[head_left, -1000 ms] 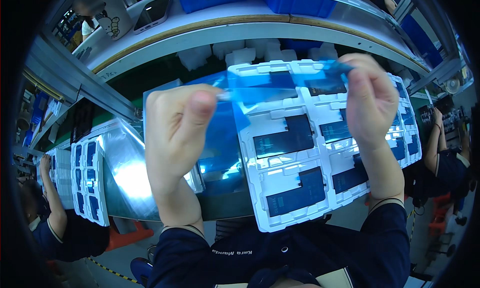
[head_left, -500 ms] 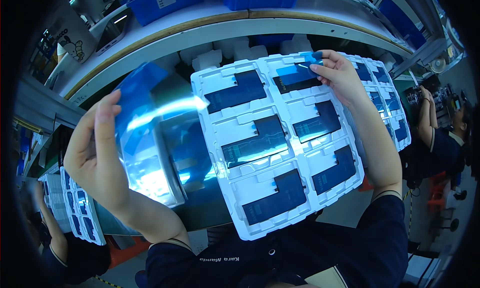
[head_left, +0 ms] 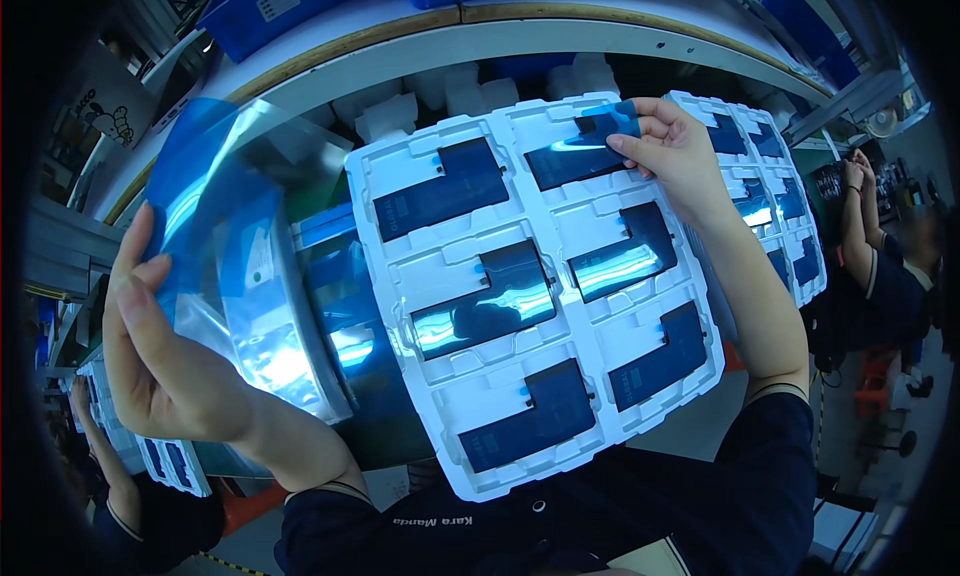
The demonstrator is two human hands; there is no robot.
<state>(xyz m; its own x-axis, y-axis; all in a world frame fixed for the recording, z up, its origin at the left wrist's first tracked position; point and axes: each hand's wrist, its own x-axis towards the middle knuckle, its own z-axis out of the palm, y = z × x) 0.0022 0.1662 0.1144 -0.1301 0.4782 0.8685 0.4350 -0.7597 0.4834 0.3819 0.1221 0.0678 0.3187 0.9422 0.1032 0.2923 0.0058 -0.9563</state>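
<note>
The right hand [head_left: 672,148] reaches across the far edge of the white tray [head_left: 535,286], its fingertips pinched on a small blue tab [head_left: 608,122] at the top of the dark L-shaped part [head_left: 580,154] in the far right pocket. That tab lies directly under the fingers, at the end of the part farthest from the body, and the part's longer leg runs leftward from there across the tray. The right hand is by far the nearer of the two to it.

The left hand [head_left: 165,361] is well apart, off the tray's left side, closed on a sheet of clear blue film [head_left: 215,211] that it holds upright, the thumb pressed on its near face. Behind the film lies a shiny metal surface [head_left: 330,316].

The tray holds six dark parts in two columns. A second white tray [head_left: 775,206] sits just beyond the right wrist, and another person's arm [head_left: 870,226] shows at the right edge.
</note>
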